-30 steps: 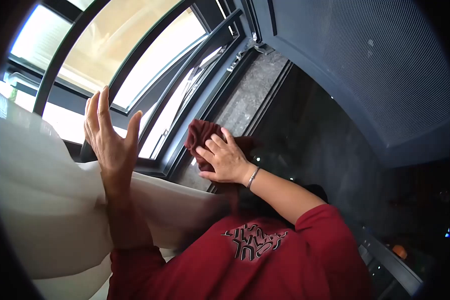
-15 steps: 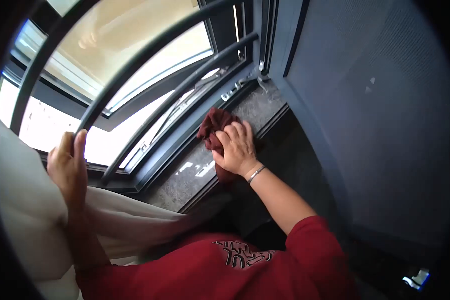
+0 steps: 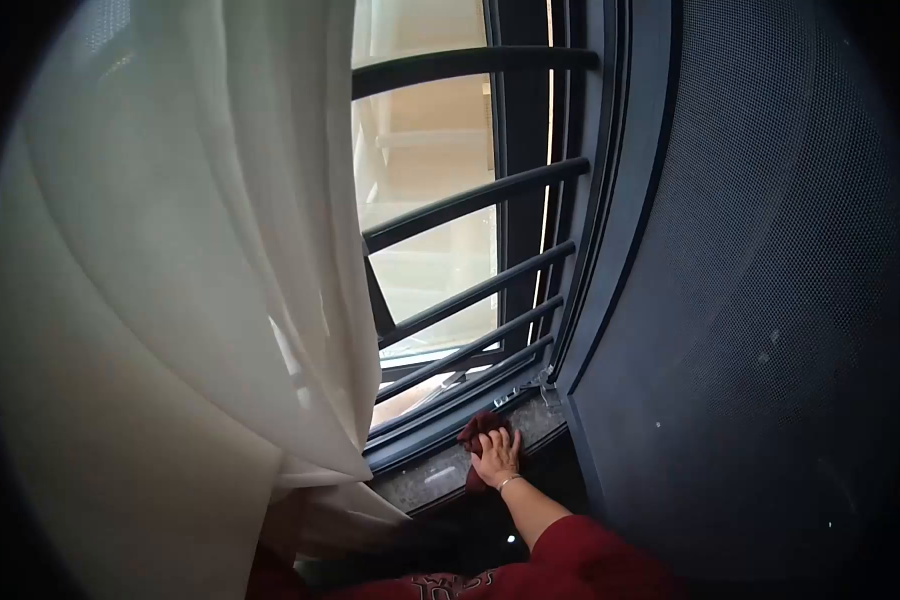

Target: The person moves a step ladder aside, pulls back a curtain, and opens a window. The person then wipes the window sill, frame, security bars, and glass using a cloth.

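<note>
Low in the view, my right hand (image 3: 497, 461) presses a dark red cloth (image 3: 481, 430) against the grey stone window sill (image 3: 425, 483). My fingers lie over the bunched cloth, and part of it hangs past the sill's front edge. A thin bracelet (image 3: 509, 480) circles that wrist. My left hand is out of sight, with the pale curtain covering the left side. Just beyond the cloth, a metal window stay (image 3: 510, 396) runs along the frame near the corner.
Dark horizontal bars (image 3: 480, 200) cross the open window. The long cream curtain (image 3: 200, 300) hangs on the left, its lower folds reaching the sill. To the right stands a dark mesh screen panel (image 3: 770, 280) in a grey frame.
The view has tilted up and levelled, so my right hand and cloth appear lower and smaller. My left hand, earlier around a bar, is no longer visible; the curtain fills more of the left.
</note>
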The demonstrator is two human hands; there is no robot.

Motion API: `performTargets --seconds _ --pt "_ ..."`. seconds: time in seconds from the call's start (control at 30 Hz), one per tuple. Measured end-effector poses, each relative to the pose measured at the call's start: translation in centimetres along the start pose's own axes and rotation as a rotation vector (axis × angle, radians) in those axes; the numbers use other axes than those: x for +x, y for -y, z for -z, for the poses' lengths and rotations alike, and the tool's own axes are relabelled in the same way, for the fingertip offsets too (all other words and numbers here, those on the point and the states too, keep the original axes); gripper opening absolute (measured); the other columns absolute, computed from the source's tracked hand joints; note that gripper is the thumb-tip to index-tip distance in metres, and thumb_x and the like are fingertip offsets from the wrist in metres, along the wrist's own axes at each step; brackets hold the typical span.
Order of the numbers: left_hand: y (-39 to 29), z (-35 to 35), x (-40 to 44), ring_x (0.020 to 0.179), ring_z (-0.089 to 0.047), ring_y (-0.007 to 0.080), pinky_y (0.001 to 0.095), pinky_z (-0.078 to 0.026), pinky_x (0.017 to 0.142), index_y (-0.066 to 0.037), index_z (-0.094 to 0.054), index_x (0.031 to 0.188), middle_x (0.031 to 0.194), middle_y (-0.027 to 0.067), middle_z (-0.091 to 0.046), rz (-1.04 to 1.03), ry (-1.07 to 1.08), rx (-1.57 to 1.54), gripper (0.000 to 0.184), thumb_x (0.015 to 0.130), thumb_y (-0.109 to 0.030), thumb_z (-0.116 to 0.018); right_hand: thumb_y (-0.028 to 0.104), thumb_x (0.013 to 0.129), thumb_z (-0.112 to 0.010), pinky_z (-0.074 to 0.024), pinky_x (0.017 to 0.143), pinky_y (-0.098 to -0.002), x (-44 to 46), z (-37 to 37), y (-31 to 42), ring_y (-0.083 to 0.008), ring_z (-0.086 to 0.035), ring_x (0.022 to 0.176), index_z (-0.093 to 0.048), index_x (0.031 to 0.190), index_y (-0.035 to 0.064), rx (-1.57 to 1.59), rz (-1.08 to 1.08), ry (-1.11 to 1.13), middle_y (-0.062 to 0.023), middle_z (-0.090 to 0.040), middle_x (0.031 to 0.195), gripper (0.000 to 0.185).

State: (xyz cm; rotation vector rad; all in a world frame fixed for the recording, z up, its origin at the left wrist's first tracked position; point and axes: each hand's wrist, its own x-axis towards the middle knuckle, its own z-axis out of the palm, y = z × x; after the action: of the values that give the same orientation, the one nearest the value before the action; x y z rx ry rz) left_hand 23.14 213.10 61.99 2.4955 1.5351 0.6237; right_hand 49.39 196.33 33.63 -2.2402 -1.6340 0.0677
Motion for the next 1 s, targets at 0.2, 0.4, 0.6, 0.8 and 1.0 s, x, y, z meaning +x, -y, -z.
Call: performTargets --seconds 0.2,0.4,0.6,0.8,1.0 --pt "-1.3 2.7 3.0 0.079 -0.052 0.0279 0.0372 -0.041 0.072 -0.006 -0.048 0.102 0.092 0.0137 -0.053 -0.109 -0.095 -0.398 0.03 0.089 -0.033 -0.052 0.035 0.083 -0.056 -0.0264 0.103 -0.0489 2.8 -1.9 -2.4 -0.0298 -0.041 0.118 -0.054 0.114 0.0086 0.175 -0.119 0.074 -0.0097 -0.052 0.111 0.041" --pt "-2.8 1.6 2.1 0.086 -0.053 0.0288 0.0383 -0.042 0.079 -0.007 -0.044 0.111 0.101 0.0137 -0.052 -0.153 -0.065 -0.853 0.034 0.091 -0.034 -0.049 0.029 0.091 -0.039 -0.0437 0.09 -0.0379 8.3 11.7 0.6 -0.0233 -0.056 0.102 -0.054 0.113 0.0073 2.083 -0.424 -0.363 -0.0057 -0.056 0.116 0.035" --pt "-4.0 1.5 0.8 0.093 -0.054 0.0296 0.0395 -0.042 0.086 -0.008 -0.04 0.12 0.11 0.0138 -0.051 -0.214 -0.061 -1.295 0.039 0.092 -0.035 -0.045 0.012 0.084 -0.05 -0.0417 0.09 -0.0368 19.2 36.3 11.7 -0.0315 -0.052 0.099 -0.051 0.111 0.0002 0.631 0.459 -1.014 -0.0162 -0.054 0.108 0.029" --pt "-5.0 3.4 0.7 0.101 -0.055 0.0304 0.0406 -0.043 0.093 -0.009 -0.037 0.129 0.119 0.0138 -0.051 -0.337 -0.113 -1.695 0.045 0.093 -0.037 -0.042 0.03 0.086 -0.048 -0.0368 0.092 -0.0413 26.2 33.4 13.5 -0.0271 -0.04 0.113 -0.053 0.107 0.0063 0.01 0.16 -0.544 -0.0121 -0.048 0.116 0.032" --pt "-1.1 9.0 -3.4 0.106 -0.055 0.0341 0.0467 -0.043 0.096 -0.003 -0.04 0.13 0.123 0.0163 -0.052 -0.617 -0.188 -1.997 0.046 0.095 -0.033 -0.038 0.033 0.087 -0.048 -0.0365 0.091 -0.0396 24.7 34.6 14.3 -0.0265 -0.043 0.11 -0.056 0.101 0.0087 0.144 0.194 -0.7 -0.0101 -0.053 0.107 0.029"
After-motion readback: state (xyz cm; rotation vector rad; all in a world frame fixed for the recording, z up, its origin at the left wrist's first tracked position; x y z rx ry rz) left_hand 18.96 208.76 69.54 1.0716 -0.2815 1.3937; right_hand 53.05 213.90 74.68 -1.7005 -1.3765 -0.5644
